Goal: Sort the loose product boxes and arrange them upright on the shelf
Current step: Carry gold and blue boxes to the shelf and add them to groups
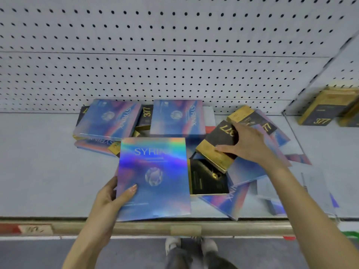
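Left hand (108, 195): gripping the near-left corner of a holographic SYRINX box (155, 177), thumb lying across its face.
Holographic SYRINX box: lying face-up at the front of the shelf (48, 171), long axis running 6 to 12 o'clock.
Right hand (246, 144): sitting at 2 o'clock from that box and clutching a black-and-gold 377 box (217, 146) from above, thumb pressing its gold end.
Black-and-gold 377 box: resting on the loose pile, long axis slanting 7 to 1 o'clock.
Deciding relation: the upright 377 boxes (320, 109) are standing at 2 o'clock, well apart, so the right hand is nearer.
Flat SYRINX boxes (177, 117): lying at 12 o'clock against the pegboard (174, 55).
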Motion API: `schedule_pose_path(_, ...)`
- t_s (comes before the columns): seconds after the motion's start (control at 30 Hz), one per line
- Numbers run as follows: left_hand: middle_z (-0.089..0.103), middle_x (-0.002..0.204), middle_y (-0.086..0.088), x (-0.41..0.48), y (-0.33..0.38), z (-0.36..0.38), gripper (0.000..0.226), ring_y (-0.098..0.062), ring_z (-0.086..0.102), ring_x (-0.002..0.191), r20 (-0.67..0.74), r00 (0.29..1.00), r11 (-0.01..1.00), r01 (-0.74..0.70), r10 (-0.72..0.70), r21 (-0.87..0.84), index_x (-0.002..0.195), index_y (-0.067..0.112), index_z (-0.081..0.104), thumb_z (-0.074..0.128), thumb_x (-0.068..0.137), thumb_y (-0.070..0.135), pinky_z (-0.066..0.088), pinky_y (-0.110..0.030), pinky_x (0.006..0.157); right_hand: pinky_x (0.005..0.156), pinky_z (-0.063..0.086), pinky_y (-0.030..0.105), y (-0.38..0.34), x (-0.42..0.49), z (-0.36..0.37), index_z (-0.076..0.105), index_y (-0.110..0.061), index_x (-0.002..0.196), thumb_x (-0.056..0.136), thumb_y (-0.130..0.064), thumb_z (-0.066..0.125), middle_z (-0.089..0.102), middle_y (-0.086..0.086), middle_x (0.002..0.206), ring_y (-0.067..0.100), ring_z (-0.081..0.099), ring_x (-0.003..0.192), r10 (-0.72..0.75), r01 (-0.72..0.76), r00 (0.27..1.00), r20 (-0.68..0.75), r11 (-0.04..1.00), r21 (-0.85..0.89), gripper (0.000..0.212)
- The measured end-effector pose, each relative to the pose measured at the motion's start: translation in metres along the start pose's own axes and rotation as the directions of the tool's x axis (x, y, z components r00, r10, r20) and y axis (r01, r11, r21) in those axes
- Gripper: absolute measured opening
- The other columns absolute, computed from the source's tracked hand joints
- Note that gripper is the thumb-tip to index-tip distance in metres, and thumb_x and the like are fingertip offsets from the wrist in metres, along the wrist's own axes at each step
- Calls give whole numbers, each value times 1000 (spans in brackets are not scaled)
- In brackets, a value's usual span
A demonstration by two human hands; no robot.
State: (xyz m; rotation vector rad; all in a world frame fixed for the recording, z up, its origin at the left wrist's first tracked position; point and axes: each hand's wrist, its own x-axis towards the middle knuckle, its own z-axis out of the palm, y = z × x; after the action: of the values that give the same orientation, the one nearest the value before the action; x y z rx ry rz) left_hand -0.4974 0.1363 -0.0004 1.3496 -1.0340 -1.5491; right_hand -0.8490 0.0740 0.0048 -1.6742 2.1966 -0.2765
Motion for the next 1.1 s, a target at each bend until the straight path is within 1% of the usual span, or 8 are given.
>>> schedule_pose_path(0.07,72,102,-15,-1,1,0,31,-15,71,80,-32,999,1000,-3,4,10,104,9,64,71,75,18,56,-21,65,110,30,45,-4,-1,0,37,-19,145,56,-66,78,50,8,141,28,42,131,-99,103,993,-70,993,51,109)
schedule_pose_path(0.2,74,99,-7,-11,5,17,70,-15,70,83,-55,995,997,-81,81,5,107,9,64,85,53,48,57,-22,66,97,37,30,-4,-18,-13,42,-22,140,62,-34,88,52,2,128,19,47,119,-48,115,983,-179,917,383,91)
schedule_pose_path(0.27,72,106,-8,-21,7,35,55,-15,70,87,-69,991,993,-115,113,-28,117,8,61,76,68,31,57,-23,68,91,44,30,14,-29,-31,50,-23,132,72,-21,83,58,-3,116,16,54,108,55,85,976,-209,792,605,69)
schedule_pose_path(0.4,74,104,-5,-38,5,88,30,-13,70,89,-50,983,984,-179,177,-25,112,9,63,57,83,3,57,-21,70,75,51,27,81,-62,-68,53,-25,113,88,-8,66,60,2,104,16,58,90,59,17,996,-70,632,775,33)
schedule_pose_path(0.7,74,99,-4,-86,-40,293,44,-16,70,84,-67,981,970,-190,181,-155,106,10,65,70,66,26,57,-24,65,68,50,27,292,-152,-122,62,-1,96,87,-10,65,66,11,86,20,63,78,382,-221,908,170,93,971,13)
schedule_pose_path(0.83,73,106,-5,-106,-64,363,30,-17,70,91,-44,991,983,-131,126,-129,111,12,65,68,82,12,58,-28,76,68,58,23,361,-186,-124,65,-3,101,83,-5,63,70,10,96,17,69,81,280,-259,915,290,-140,956,18)
schedule_pose_path(0.97,75,98,-3,-111,-63,396,22,-19,71,89,-52,991,988,-131,127,-83,106,13,66,60,87,5,57,-31,76,74,58,31,395,-181,-131,54,-4,126,51,-5,87,66,18,119,30,67,105,121,-300,943,309,-84,950,82)
schedule_pose_path(1.1,75,96,-2,-96,-55,405,28,-14,71,85,-77,984,985,-166,162,-40,105,12,65,71,78,10,57,-22,71,87,53,37,406,-152,-137,52,-12,128,83,-9,66,67,11,119,29,65,109,199,-223,957,211,39,974,46)
